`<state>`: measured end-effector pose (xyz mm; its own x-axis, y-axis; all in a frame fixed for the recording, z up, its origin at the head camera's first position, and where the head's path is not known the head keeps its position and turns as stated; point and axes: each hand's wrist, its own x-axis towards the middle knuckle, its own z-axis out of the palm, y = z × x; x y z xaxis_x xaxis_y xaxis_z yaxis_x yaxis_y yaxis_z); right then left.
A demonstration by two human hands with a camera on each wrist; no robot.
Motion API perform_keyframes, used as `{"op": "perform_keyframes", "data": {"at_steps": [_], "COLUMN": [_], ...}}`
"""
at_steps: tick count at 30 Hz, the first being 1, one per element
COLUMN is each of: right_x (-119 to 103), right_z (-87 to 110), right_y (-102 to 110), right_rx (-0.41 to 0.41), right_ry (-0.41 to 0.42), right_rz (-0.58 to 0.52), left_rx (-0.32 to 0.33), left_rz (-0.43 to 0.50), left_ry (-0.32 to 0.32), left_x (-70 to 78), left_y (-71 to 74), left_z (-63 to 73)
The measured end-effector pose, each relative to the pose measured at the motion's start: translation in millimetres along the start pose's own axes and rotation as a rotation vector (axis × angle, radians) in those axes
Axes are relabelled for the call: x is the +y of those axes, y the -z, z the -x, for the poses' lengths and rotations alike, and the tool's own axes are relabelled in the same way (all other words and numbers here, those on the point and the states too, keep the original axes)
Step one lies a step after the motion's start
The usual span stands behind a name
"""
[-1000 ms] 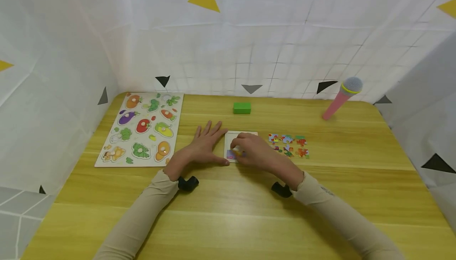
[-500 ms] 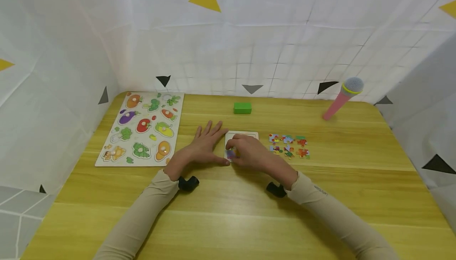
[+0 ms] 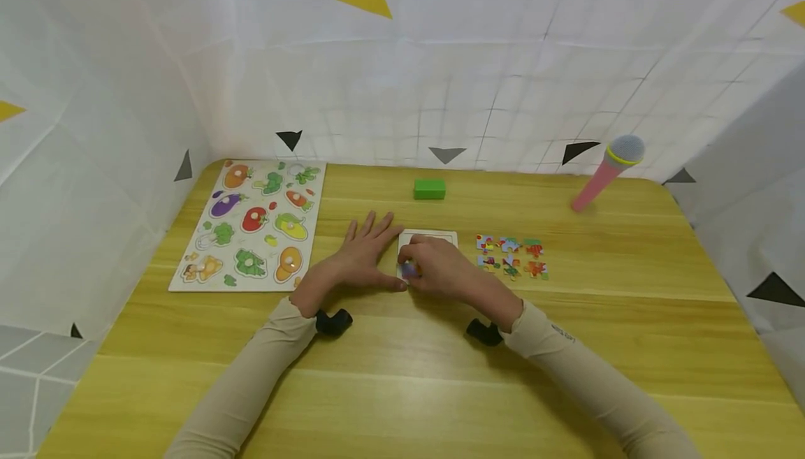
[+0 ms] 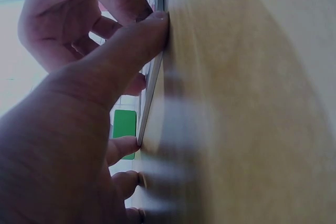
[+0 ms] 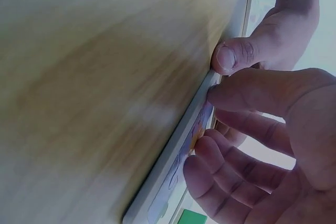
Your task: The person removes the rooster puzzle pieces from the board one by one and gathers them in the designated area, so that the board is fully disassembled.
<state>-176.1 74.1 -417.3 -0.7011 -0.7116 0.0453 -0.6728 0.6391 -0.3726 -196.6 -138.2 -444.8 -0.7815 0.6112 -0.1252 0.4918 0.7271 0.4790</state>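
Observation:
My left hand (image 3: pixel 361 256) lies with spread fingers on the table, its thumb against the lower left corner of a small white puzzle tray (image 3: pixel 443 235). In the left wrist view, the index fingertip touches the edge of the tray. My right hand (image 3: pixel 443 270) bends over the tray, thumb and curled fingers around a purplish jigsaw piece (image 3: pixel 409 270) at the lower left. Seen from the right wrist, the right thumb (image 5: pixel 252 90) sits at the tray's rim and the fingertips are down at the printed pieces. The right hand hides much of the tray.
Several loose jigsaw pieces (image 3: pixel 511 258) lie in two rows right of the tray. A vegetable puzzle board (image 3: pixel 267 242) is at the left. A green block (image 3: pixel 430 189) sits behind the tray, and a pink toy microphone (image 3: pixel 594 186) stands at the back right.
The right hand has shifted slightly left over the tray, uncovering more of the loose pieces. A yellow patch seen between its fingers earlier is now hidden. The left hand stays in place.

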Motion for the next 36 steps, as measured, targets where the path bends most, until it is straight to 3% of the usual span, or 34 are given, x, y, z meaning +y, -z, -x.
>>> {"op": "perform_keyframes", "data": {"at_steps": [17,36], "right_x": [-1,-3], "right_z": [0.9,6.8], "right_y": [-4,-9], "right_rx": [0.035,0.142], "right_ry": [-0.014,0.040], "right_rz": [0.035,0.066], "left_rx": [0.000,0.007], "left_rz": [0.003,-0.016], "left_ry": [0.005,-0.002], "left_x": [-0.4,-0.1], "left_y": [-0.2,0.0], "left_z": [0.9,-0.8]}}
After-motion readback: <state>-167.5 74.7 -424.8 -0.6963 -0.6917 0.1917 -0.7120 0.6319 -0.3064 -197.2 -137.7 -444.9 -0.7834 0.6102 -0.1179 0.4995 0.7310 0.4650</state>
